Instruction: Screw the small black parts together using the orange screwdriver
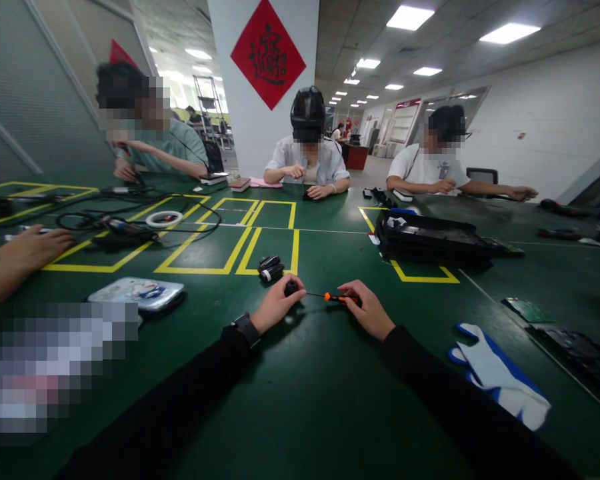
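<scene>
Co-worker's hand [35,248] rests at the far left of the green table [310,413], near a metal tin [143,292] with a printed lid. Beyond the tin lie tangled black cables [125,237] and a white ring [164,219]. Just beyond the person's left hand [273,307], black cylinders [271,269] lie together. That hand, a black-banded watch [247,330] at its wrist, holds a small rounded black part [291,287] with its fingers curled round it. To the right, the right hand [369,310] grips the orange-and-black handle of a screwdriver [343,299], held above the table, its shaft pointing left towards the black part; whether the tip touches it cannot be told. Farther right are a black casing [430,233], blue-and-white gloves [503,380] and a green circuit board [530,310].
</scene>
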Available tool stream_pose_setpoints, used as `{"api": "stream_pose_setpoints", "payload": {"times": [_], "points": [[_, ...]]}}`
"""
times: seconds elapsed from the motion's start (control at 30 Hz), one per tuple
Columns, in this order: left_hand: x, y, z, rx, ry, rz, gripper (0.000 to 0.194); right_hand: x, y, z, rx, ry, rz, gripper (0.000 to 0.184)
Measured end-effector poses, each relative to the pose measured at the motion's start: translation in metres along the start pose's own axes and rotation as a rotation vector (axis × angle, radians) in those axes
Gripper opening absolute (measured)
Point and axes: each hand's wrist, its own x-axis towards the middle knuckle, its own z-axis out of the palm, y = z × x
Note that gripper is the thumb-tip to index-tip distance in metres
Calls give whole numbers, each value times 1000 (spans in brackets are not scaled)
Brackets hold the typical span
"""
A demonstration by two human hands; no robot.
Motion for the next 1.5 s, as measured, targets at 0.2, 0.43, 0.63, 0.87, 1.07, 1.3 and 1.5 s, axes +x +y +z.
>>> {"api": "stream_pose_setpoints", "payload": {"times": [0.2, 0.43, 0.63, 0.87, 1.07, 1.3, 1.5], "points": [[0, 3, -1, 10, 3, 6, 14, 0, -9, -4, -51, 4, -75, 30], [1, 1, 0, 5, 8, 6, 13, 0, -7, -2, -88, -26, -44, 24], [0, 0, 0, -3, 6, 5, 14, 1, -6, 0, -132, -96, -47, 23], [-1, 4, 0, -2, 11, -21, 16, -2, -17, -5, -32, -125, -100, 23], [0, 3, 1, -5, 20, -14, 15, 0, -12, -2, -90, -104, -97, 19], [0, 2, 1, 17, 14, -8, 16, 0, -9, -2, -138, -80, -99, 16], [0, 1, 2, 9, 16, 0, 16, -2, -11, -3, -127, -69, -83, 18]]}}
